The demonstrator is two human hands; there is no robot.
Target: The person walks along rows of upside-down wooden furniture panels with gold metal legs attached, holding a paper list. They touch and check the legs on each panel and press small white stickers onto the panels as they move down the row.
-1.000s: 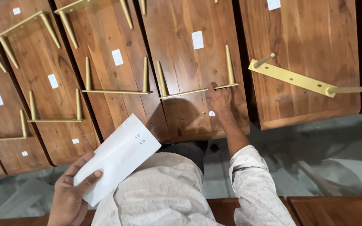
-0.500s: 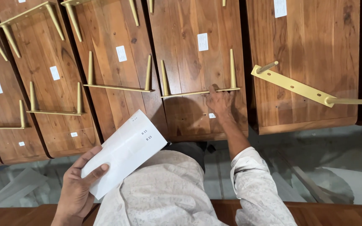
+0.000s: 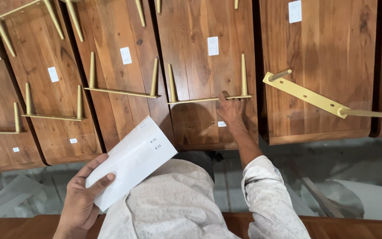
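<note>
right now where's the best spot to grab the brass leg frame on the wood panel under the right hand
Probably the crossbar of the brass leg frame, from the near side beside the right hand. It runs bare between the two tapered legs, raised enough to curl fingers around.

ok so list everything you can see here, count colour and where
wooden panels: about six in view, reddish brown, side by side across the upper frame
brass leg frames: at least six, gold, fixed on the panels; one on the right-hand panel sits at a slant
paper labels: several, white, stuck on the panels
folded paper: one, white, low left of centre
floor: grey, below the panels, with clear plastic sheeting at the left
wood edge: brown, along the bottom
shirt: pale, patterned, bottom centre
left hand: holds the folded paper
right hand: on the middle panel, fingers touching the crossbar of its brass frame
</note>
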